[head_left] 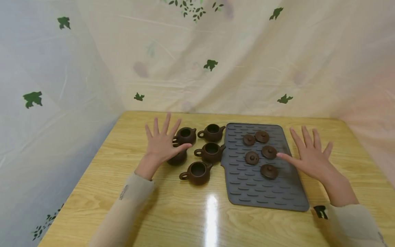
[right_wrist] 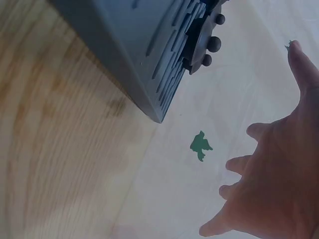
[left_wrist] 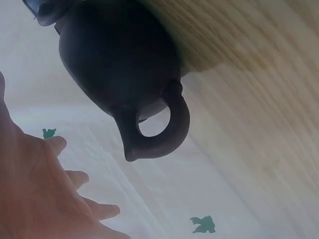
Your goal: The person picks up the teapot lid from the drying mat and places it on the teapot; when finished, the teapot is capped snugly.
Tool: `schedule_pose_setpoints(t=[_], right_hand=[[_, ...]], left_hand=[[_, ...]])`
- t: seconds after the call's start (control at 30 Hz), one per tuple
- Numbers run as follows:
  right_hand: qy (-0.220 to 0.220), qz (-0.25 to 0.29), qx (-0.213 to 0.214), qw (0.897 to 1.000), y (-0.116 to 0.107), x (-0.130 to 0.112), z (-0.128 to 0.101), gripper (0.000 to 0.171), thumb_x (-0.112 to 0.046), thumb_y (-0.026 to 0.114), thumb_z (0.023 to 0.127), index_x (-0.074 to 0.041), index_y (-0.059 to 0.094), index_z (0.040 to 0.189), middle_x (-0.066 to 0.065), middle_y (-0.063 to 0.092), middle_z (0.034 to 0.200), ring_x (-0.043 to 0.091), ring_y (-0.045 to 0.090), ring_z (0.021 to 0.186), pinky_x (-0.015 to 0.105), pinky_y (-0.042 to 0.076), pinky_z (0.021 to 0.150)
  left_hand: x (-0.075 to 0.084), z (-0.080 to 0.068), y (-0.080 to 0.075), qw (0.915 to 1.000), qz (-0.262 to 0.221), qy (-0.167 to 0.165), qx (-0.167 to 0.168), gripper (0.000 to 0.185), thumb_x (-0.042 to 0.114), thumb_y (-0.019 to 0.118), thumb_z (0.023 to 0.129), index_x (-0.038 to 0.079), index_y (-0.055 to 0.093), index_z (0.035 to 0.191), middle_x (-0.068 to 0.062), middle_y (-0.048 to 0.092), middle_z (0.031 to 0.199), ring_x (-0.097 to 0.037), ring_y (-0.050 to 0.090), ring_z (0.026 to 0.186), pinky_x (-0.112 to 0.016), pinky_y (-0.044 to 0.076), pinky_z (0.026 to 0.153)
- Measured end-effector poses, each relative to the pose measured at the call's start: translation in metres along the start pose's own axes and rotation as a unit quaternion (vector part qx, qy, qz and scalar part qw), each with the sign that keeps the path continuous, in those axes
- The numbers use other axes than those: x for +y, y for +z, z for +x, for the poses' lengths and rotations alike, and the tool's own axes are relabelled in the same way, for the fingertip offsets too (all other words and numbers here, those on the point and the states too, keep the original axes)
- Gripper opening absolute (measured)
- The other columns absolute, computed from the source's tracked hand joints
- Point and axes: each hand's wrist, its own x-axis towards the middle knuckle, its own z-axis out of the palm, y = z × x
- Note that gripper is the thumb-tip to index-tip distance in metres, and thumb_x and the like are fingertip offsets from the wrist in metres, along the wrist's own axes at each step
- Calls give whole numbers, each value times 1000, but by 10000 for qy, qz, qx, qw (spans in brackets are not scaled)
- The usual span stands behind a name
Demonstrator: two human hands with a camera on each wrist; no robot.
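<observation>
Several small dark brown teapots without lids stand left of centre on the wooden table; the nearest teapot (head_left: 197, 172) sits in front. My left hand (head_left: 163, 142) hovers open with fingers spread over the leftmost teapot (head_left: 178, 158), partly hiding it. The left wrist view shows a teapot (left_wrist: 119, 64) with its loop handle close to the left hand (left_wrist: 40, 189). Several brown lids (head_left: 269, 152) lie on a grey ribbed mat (head_left: 265, 192). My right hand (head_left: 308, 154) is open at the mat's right edge, thumb tip close to a lid. The right wrist view shows the mat (right_wrist: 124, 45), lids (right_wrist: 204, 40) and right hand (right_wrist: 279, 174).
The table (head_left: 197, 219) is light wood with a glossy glare spot in front. A pale plastic sheet printed with green leaves (head_left: 211, 64) closes in the back and both sides. Bare wood lies in front of the teapots and the mat.
</observation>
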Motion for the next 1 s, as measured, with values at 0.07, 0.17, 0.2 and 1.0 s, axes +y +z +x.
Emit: schedule_pose_setpoints(t=[0.07, 0.17, 0.2, 1.0], right_hand=[[-8, 46, -65, 10000, 0, 0, -1, 97, -62, 52, 86, -25, -10, 151, 12, -26, 153, 38, -33, 134, 76, -21, 89], [-38, 173, -233, 9996, 0, 0, -2, 98, -61, 53, 87, -23, -11, 151, 17, -23, 154, 43, -28, 136, 78, -13, 92], [-55, 214, -312, 9993, 0, 0, -3, 99, -60, 53, 87, -22, -11, 151, 18, -22, 153, 44, -26, 136, 77, -10, 94], [-538, 667, -783, 9932, 4, -21, -11, 79, -58, 59, 85, -6, 39, 141, 28, 31, 145, 51, 34, 126, 67, 33, 91]], left_hand=[[-2, -3, -1, 10000, -69, 51, 20, 96, 86, 37, 73, 39, 3, 150, 1, -14, 158, -44, -14, 140, -69, -8, 105], [-3, -10, -3, 9996, -230, 133, 59, 95, 85, 37, 74, 39, 4, 151, 1, -13, 158, -43, -13, 141, -68, -7, 106], [-3, -12, -4, 9994, -284, 174, 83, 95, 85, 37, 75, 38, 4, 151, 0, -12, 159, -43, -12, 141, -68, -7, 106], [12, -53, -14, 9794, -1914, 636, 47, 82, 63, 62, 80, 24, 32, 146, -1, 26, 154, -28, 31, 138, -52, 39, 101]])
